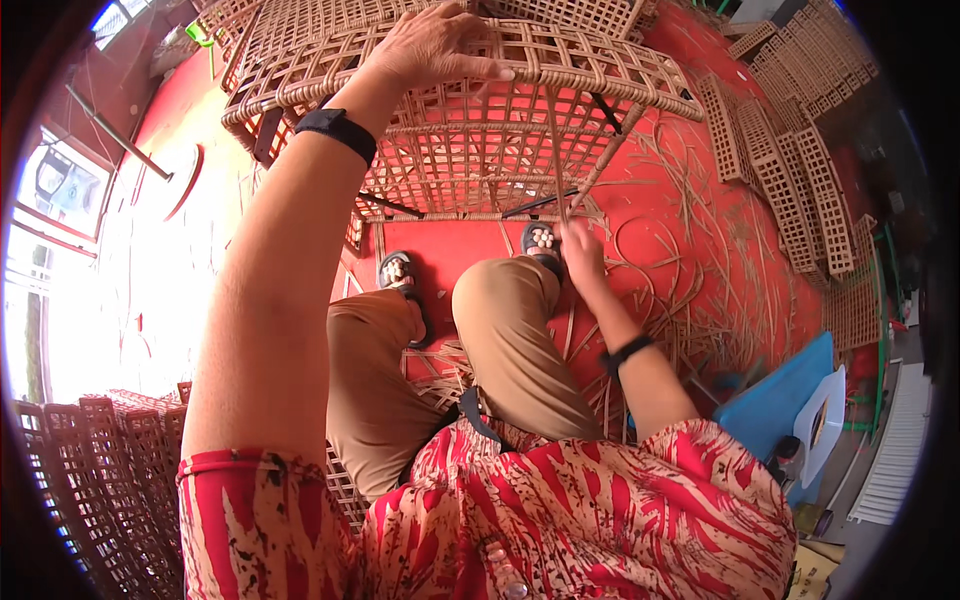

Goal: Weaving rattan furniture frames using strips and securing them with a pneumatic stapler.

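An open-weave rattan frame [480, 150] with dark metal struts stands in front of my knees. Across its top edge lies my left hand [435, 48], gripping the weave with the thumb stretched along the wrapped rim. A long, thin rattan strip [557, 150] hangs from that rim, close to the thumb. Lower down, to the right of my knee, my right hand [582, 255] is closed around this strip and draws it taut. Its fingers are slightly blurred.
Loose rattan strips [690, 230] litter the red floor at right. Woven rattan panels [790, 190] stand beyond them, and darker woven pieces [100, 480] are stacked at lower left. A blue bin [775, 390] is near my right elbow. A round-based metal stand [180, 180] is at left.
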Available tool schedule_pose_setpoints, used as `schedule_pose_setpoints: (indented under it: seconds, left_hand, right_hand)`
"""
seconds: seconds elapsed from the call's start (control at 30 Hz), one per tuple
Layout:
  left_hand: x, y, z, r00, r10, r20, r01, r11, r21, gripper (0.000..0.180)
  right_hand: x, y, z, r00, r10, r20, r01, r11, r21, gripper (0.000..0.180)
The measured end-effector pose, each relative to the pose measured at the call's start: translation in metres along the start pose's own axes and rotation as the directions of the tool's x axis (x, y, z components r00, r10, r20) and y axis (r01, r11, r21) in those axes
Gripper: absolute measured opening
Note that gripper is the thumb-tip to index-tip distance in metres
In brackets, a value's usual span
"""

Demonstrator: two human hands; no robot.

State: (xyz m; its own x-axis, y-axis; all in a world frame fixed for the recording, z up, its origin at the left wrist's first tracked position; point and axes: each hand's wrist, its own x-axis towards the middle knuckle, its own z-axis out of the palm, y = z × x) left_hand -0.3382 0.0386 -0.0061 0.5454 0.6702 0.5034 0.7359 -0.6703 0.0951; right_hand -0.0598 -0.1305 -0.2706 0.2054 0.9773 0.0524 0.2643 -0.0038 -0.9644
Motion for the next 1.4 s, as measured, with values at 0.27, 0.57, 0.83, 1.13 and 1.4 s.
schedule_pose_setpoints:
  seconds: [0.27,0.57,0.83,1.13,1.4]
  left_hand:
    - [-0.006,-0.007,-0.008,0.993,0.030,0.110,-0.019,0.995,-0.099,0.098]
    - [0.003,0.002,-0.019,0.981,-0.033,0.193,0.061,0.989,-0.136,0.095]
    - [0.009,0.003,-0.002,0.989,0.023,0.145,0.003,0.985,-0.171,0.095]
    - [0.009,0.012,0.027,0.960,-0.088,0.264,0.203,0.871,-0.448,0.095]
    - [0.015,0.017,0.054,0.986,-0.088,0.141,0.148,0.852,-0.502,0.096]
  right_hand:
    - [-0.013,0.055,0.012,0.997,-0.006,0.074,0.018,0.988,-0.150,0.030]
    - [-0.002,0.047,0.028,0.991,0.117,0.062,-0.122,0.988,0.090,0.033]
    - [0.008,0.077,0.025,0.998,0.066,0.023,-0.068,0.994,0.087,0.037]
    - [0.038,0.124,0.044,0.997,0.009,0.076,-0.024,0.980,0.197,0.038]
    - [0.076,0.145,0.043,0.993,0.028,0.112,-0.068,0.925,0.375,0.033]
